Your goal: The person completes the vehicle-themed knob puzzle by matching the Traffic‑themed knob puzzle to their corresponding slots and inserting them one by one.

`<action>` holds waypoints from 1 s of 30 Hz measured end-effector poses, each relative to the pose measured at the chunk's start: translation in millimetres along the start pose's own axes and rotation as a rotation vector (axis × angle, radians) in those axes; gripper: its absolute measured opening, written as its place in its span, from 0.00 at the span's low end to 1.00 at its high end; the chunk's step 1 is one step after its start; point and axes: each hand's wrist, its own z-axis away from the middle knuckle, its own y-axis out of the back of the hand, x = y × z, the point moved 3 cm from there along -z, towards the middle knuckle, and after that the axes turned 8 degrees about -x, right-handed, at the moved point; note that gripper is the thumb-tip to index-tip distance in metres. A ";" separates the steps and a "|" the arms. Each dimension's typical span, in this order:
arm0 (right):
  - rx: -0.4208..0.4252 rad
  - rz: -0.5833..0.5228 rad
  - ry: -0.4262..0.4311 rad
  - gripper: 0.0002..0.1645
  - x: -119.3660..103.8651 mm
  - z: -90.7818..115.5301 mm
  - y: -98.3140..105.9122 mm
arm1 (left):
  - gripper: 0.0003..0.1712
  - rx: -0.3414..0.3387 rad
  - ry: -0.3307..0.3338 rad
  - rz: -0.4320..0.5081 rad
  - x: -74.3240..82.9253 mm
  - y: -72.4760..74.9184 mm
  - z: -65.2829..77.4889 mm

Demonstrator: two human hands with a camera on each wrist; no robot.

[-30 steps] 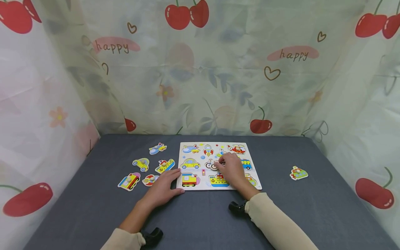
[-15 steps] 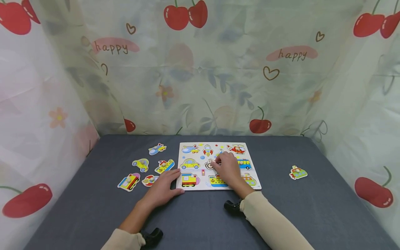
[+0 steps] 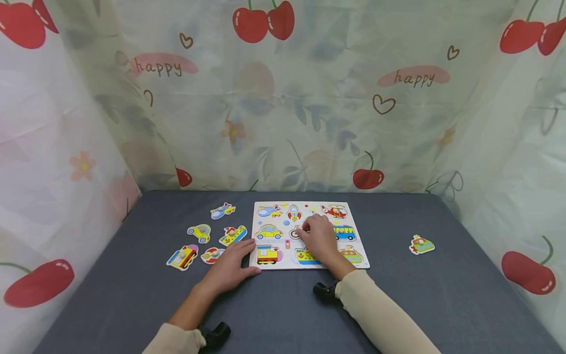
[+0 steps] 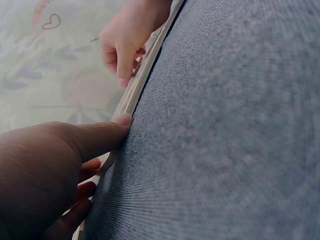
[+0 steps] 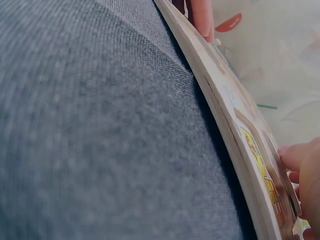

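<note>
A white wooden puzzle board (image 3: 289, 259) with printed vehicles lies on the dark grey cloth. My left hand (image 3: 230, 265) rests at its near left corner, fingers extended along the left edge. In the left wrist view the thumb (image 4: 107, 135) touches the board's front edge. My right hand (image 3: 320, 238) is over the middle of the board, thumb and fingers pinching a bicycle puzzle piece (image 3: 294, 232). Only one wheel of it shows; the hand hides the rest. A blue bus piece (image 3: 345, 232) with a knob sits at the board's right side.
Left of the board lie several loose knobbed pieces: an airplane (image 3: 223, 211), a car (image 3: 199, 233), a ship (image 3: 233, 235), a train (image 3: 183, 257) and a red-and-yellow piece (image 3: 212, 255) partly beside my left hand. A green submarine-like piece (image 3: 422, 245) lies far right. Printed curtains surround the table.
My right hand has shifted slightly left with the bicycle piece, uncovering more of the bus and the green picture on the board. The left hand stays in place.
</note>
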 end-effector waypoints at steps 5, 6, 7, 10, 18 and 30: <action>0.004 0.019 -0.007 0.13 -0.3 -1.8 -2.9 | 0.40 0.003 -0.004 -0.002 0.5 0.1 -0.2; 0.005 0.023 -0.008 0.14 -0.6 -1.9 -2.9 | 0.40 0.003 -0.004 -0.002 0.8 0.4 -0.3; 0.004 0.029 -0.009 0.14 -0.8 -2.1 -3.0 | 0.40 0.002 -0.003 -0.003 1.1 0.6 -0.3; 0.003 0.051 -0.011 0.14 -1.2 -2.4 -3.1 | 0.40 0.000 0.001 -0.003 2.5 1.5 -0.4; -0.028 0.080 -0.015 0.12 -2.5 -0.9 -2.1 | 0.40 -0.006 0.009 0.003 4.2 2.3 0.0; -0.171 0.108 0.010 0.20 -3.4 6.6 5.3 | 0.40 -0.010 0.007 0.007 2.2 1.2 0.4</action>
